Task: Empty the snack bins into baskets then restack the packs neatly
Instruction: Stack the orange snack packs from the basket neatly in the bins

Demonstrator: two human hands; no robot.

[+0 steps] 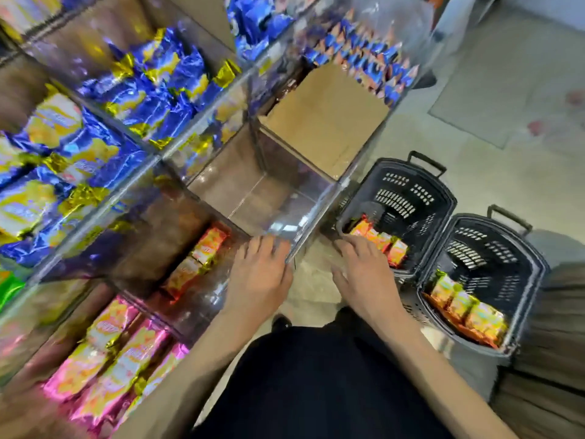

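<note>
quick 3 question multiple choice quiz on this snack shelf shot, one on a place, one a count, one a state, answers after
1. Where is the left hand?
A. on the person's knee
B. at the front edge of the clear bin
C. on the pink packs

2. How many dark baskets stand on the floor?
A. one
B. two
C. four

3. What state is that clear bin in?
A. empty
B. packed with blue bags
C. closed with a lid

Answers:
1 B, its fingers reach the bin's front edge.
2 B, two stand side by side, each holding orange packs.
3 A, only its bare bottom shows through the clear walls.
</note>
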